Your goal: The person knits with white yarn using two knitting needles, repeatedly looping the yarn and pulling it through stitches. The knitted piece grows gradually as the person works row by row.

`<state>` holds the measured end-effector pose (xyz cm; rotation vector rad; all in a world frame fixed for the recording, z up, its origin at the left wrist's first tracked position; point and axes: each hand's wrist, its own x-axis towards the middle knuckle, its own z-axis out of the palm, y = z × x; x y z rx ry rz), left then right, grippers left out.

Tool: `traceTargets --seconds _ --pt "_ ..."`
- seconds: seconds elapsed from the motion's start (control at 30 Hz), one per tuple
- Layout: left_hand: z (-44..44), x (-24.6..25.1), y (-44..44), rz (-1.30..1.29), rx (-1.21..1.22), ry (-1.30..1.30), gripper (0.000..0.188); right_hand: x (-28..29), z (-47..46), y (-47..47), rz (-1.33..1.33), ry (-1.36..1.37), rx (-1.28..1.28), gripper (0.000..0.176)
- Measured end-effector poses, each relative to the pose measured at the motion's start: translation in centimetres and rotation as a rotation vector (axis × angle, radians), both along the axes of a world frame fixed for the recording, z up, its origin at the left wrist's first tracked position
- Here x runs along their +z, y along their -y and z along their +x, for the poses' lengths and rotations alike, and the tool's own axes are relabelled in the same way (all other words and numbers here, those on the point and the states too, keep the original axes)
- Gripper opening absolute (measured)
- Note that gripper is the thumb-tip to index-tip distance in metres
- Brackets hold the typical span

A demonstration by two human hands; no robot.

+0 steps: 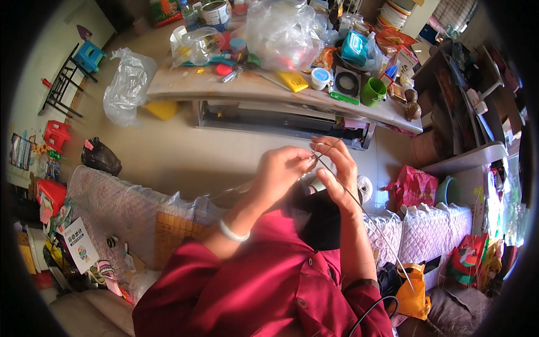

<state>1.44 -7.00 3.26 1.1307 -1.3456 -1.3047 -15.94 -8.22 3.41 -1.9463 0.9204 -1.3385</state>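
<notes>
My left hand (280, 170) is raised in front of my chest, its thumb and fingertips pinching the crossing of thin needles. My right hand (339, 172) faces it with bent fingers, also at the needles. One long thin knitting needle (377, 229) runs from between the hands down along my right forearm to beside the orange bag. A shorter needle end crosses it near my right fingers. A small dark piece, its material unclear, sits at the crossing, partly hidden by my fingers. A ball of white yarn (364, 188) lies beyond my right wrist.
A long table (252, 90) ahead holds a large plastic bag (284, 36), a green cup (373, 92) and several containers. Quilted sofa covers (438, 227) lie on both sides. An orange bag (414, 295) is at the lower right; a red bag (414, 185) stands near the shelves.
</notes>
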Motion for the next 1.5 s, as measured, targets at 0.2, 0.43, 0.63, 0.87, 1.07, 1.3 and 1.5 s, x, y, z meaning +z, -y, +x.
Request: traceTargets --seconds 0.2,0.43,0.63,0.87,1.07,1.3,1.5 --pt "1.9 1.1 -0.6 0.178 -0.149 -0.263 0.019 0.1 -0.3 -3.3 0.034 -0.074 -0.236 0.024" --pt "2.4 2.3 -1.4 0.31 -0.231 -0.357 0.021 0.0 -0.4 -4.9 0.047 0.071 -0.151 0.016" --pt "2.1 3.1 -1.7 0.29 -0.271 -0.355 0.017 -0.1 -1.0 -5.1 0.088 0.151 -0.1 0.019" --pt "2.2 3.6 -1.0 0.421 -0.408 -0.347 0.015 -0.6 -1.8 -4.9 0.157 0.243 0.019 0.018" --pt "0.0 2.4 -2.1 0.05 -0.159 -0.066 0.015 -0.5 -1.2 -5.0 -0.066 -0.111 -0.286 0.017" --pt "-1.7 2.6 -3.6 -0.38 -0.119 0.26 0.023 0.5 -1.8 -2.9 0.25 -0.062 0.041 0.069" --pt "-1.0 3.0 -3.1 -0.254 -0.135 0.186 0.017 0.1 -2.6 -3.6 -0.148 -0.098 -0.216 0.047"
